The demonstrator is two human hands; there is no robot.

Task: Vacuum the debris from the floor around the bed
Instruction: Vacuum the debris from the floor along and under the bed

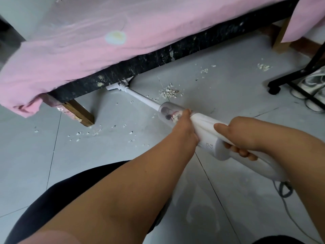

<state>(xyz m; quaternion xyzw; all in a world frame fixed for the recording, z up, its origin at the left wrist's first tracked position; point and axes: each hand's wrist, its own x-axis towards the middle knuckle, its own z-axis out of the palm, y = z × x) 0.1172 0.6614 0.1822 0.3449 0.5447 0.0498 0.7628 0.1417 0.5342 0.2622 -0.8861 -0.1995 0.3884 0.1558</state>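
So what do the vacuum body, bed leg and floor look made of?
Vacuum: smooth white plastic, faintly glossy, with a clear plastic-looking dust cup. Bed leg: likely wood, brown, square-cut, grain-like streaks. Floor: probably glazed tile, pale grey, with thin joint lines and soft sheen.

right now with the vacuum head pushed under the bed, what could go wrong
1. The vacuum head sits under the black bed rail; lifting the wand could knock it against the rail.
2. The debris pile lies just right of the wand; a sideways swing may scatter it instead of sucking it up.
3. The cord trails on the floor behind the right hand; it might snag or trip a foot.
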